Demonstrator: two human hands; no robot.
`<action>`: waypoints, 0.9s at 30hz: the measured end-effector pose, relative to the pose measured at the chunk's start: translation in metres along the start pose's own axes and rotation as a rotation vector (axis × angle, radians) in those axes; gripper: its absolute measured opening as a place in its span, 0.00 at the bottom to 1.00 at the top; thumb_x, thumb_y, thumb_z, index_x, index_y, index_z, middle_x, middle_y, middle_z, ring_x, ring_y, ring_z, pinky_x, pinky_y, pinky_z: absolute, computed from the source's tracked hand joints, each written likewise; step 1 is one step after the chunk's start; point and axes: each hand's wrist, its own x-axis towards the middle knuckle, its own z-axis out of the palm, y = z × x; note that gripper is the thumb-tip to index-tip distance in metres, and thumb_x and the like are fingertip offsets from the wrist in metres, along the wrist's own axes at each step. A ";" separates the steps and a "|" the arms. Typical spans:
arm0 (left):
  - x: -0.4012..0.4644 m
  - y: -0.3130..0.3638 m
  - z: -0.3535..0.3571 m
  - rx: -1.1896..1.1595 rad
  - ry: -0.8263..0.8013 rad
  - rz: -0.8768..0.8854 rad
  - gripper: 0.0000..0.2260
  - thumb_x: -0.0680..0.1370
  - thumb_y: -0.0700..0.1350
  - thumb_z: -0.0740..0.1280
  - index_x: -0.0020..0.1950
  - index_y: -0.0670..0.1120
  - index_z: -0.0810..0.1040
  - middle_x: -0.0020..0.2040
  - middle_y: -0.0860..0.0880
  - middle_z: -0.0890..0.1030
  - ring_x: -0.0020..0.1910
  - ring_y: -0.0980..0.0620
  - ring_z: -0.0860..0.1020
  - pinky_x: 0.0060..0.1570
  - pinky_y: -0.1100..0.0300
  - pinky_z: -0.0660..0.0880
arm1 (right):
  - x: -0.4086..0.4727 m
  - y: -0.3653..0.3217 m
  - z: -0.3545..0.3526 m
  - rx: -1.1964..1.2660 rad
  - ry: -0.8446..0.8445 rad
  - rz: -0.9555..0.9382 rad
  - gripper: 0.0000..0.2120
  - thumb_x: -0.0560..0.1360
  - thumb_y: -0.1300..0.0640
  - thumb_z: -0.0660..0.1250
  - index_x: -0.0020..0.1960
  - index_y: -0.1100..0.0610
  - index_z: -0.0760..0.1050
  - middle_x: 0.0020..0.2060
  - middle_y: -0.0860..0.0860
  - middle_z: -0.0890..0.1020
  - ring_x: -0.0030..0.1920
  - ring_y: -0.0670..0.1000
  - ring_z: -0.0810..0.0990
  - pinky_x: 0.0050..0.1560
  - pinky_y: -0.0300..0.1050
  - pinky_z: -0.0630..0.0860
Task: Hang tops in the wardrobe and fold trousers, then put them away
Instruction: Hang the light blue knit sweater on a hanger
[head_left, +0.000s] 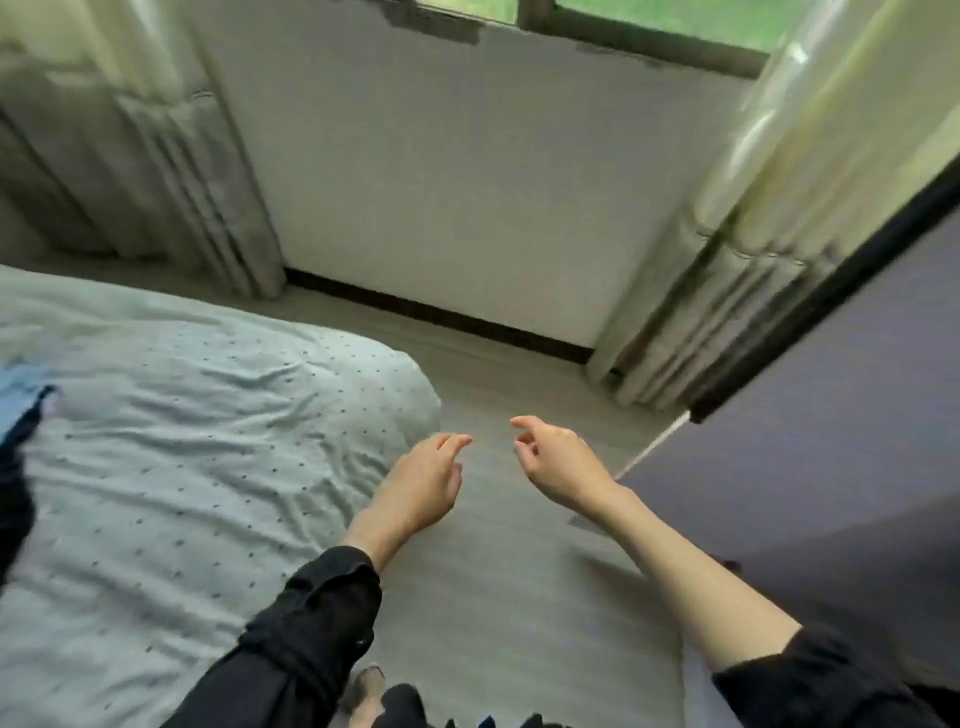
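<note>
Only partly in view, at the far left edge: a dark garment lying on the bed, running as a long strip roughly from the upper part of the bedspread down toward the near left corner, its long axis close to the frame's edge. Beside its upper end, a light blue garment, mostly cut off. Impossible to tell whether either is a top or trousers. No writing or label readable anywhere.

Well apart from both hands, off to their left across the wrinkled, dotted pale blue bedspread. Left hand hovering over the bed's rounded corner, fingers relaxed and loosely extended, holding nothing; black sleeve bunched at the forearm. Right hand raised over the grey floor, index finger pointing left toward the other hand, remaining fingers loosely curled, empty too; forearm bare to a black sleeve near the elbow. Fingertips of the two hands near each other, not touching.

Further out: a grey wardrobe door with a dark edge at right, pale curtains on both sides, a white wall beneath a window.
</note>
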 end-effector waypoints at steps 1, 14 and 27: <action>-0.007 -0.021 -0.008 -0.015 0.021 -0.036 0.20 0.80 0.40 0.56 0.72 0.45 0.66 0.70 0.46 0.69 0.68 0.47 0.67 0.66 0.55 0.64 | 0.013 -0.021 0.009 0.000 -0.014 -0.036 0.19 0.79 0.54 0.57 0.70 0.53 0.67 0.58 0.53 0.80 0.60 0.56 0.76 0.58 0.48 0.72; -0.164 -0.351 -0.129 0.012 0.293 -0.789 0.21 0.81 0.42 0.55 0.75 0.46 0.60 0.76 0.45 0.57 0.75 0.48 0.54 0.71 0.56 0.56 | 0.142 -0.350 0.209 -0.136 -0.497 -0.508 0.19 0.80 0.54 0.57 0.70 0.54 0.66 0.61 0.53 0.78 0.59 0.55 0.76 0.57 0.47 0.73; -0.173 -0.479 -0.212 0.095 0.511 -1.140 0.12 0.80 0.43 0.60 0.61 0.42 0.76 0.56 0.43 0.78 0.54 0.44 0.76 0.52 0.52 0.68 | 0.193 -0.471 0.279 -0.038 -0.598 -0.525 0.16 0.80 0.57 0.57 0.66 0.56 0.72 0.58 0.52 0.80 0.56 0.53 0.79 0.54 0.41 0.69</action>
